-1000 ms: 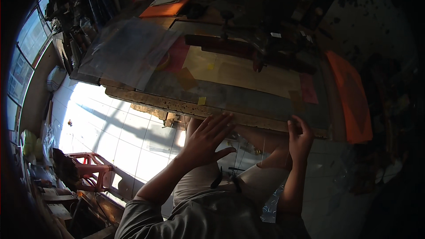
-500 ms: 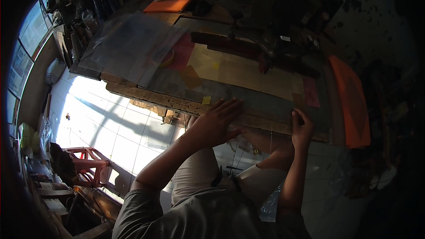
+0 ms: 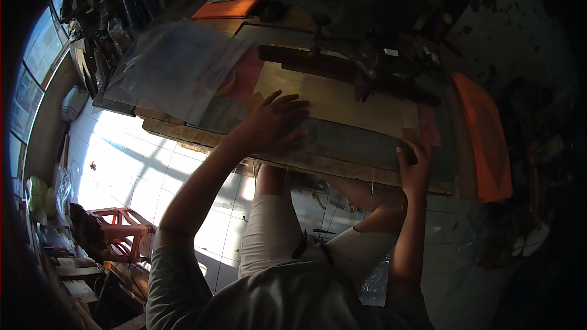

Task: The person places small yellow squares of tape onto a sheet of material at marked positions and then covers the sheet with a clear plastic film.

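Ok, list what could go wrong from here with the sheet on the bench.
1. The left hand lies flat on the grey sheet, which reaches the bench's front edge; it could slide off.
2. The right hand grips that edge, where the wooden bench looks rough and might snag skin.

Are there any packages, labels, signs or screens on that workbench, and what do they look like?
Clear plastic bags or sleeves: far left of the bench, flat, see-through, overlapping.
Small white tag: on the dark tool at the back, rectangular; too small to tell more.
No signs or screens in view.
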`<state>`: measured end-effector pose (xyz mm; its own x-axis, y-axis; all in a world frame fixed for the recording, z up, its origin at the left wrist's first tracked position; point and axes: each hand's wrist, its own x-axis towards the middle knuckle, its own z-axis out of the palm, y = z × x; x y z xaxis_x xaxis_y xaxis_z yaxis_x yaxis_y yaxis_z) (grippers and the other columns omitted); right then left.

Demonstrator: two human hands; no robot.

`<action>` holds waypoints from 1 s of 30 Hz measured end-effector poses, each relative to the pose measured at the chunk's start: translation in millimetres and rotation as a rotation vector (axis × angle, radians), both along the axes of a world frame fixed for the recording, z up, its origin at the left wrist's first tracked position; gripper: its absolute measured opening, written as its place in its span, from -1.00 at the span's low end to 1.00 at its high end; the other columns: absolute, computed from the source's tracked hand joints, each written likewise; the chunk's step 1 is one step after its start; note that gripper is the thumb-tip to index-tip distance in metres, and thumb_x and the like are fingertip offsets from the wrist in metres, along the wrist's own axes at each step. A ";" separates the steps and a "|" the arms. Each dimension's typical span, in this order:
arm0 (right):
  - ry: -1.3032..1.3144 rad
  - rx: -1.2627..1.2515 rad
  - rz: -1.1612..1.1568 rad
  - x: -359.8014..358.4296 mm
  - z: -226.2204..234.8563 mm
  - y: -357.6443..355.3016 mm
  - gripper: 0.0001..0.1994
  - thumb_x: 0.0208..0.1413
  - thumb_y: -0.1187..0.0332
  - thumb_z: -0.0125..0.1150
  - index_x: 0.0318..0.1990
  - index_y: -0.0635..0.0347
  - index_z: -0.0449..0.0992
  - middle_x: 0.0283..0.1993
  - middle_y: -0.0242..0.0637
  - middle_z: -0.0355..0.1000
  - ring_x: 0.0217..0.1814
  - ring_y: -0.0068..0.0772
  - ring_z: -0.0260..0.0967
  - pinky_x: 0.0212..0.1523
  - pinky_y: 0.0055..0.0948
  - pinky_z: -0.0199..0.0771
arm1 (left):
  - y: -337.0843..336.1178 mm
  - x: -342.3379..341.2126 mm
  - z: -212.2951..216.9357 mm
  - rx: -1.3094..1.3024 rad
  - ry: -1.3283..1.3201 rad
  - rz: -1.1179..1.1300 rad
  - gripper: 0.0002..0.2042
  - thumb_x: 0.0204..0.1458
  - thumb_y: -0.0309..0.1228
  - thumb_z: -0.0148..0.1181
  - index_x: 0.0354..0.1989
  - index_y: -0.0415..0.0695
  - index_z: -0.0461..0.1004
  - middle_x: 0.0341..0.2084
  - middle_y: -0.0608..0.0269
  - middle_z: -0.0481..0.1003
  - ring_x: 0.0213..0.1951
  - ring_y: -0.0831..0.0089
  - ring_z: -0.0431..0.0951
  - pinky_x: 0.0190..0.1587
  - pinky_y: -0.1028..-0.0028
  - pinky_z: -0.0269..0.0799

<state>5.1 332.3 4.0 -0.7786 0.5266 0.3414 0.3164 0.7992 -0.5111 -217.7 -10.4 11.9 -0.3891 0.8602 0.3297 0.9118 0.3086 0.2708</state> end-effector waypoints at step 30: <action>0.015 0.174 0.267 -13.1 -12.5 13.0 -0.59 0.36 0.36 0.27 0.33 0.16 0.55 0.45 -0.18 0.43 0.55 -0.04 0.27 0.57 -0.12 0.17 | 2.8 -1.1 -17.6 0.030 -0.016 0.146 -0.35 0.38 0.13 0.00 0.43 -0.10 0.44 0.50 0.16 0.33 0.58 0.15 0.15 0.62 -0.04 -0.13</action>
